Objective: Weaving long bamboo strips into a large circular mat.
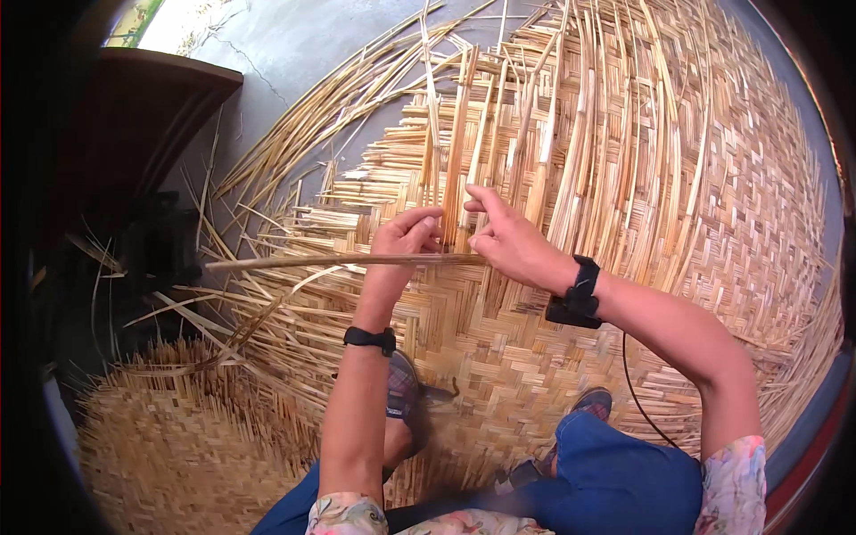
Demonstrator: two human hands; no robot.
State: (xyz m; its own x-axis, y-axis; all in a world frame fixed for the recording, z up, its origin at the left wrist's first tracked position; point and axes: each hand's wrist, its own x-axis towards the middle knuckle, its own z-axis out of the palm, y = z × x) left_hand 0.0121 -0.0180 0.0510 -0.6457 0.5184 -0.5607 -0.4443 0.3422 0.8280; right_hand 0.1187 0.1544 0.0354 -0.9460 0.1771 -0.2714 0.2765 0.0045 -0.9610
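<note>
A partly woven mat of split reed or cane strips (508, 357) spreads beneath both hands. My left hand (408, 237) is closed, thumb and fingers pinched together beside a broad brown upright strip (458, 134); what lies in the pinch is hidden. Across my left wrist runs a long loose reed strip (312, 261), roughly crosswise over the weave. Its right end goes in under my right hand (513, 241), whose lower fingers look curled on it while the index finger stretches toward the upright strips.
Loose strips (312, 134) lie in a bundle on the grey floor (294, 45) at the far left. A dark wooden piece of furniture (169, 98) stands left of them. Another woven piece (178, 437) lies near left. My shoes (403, 383) rest on the mat; a thin cable (635, 392) hangs at right.
</note>
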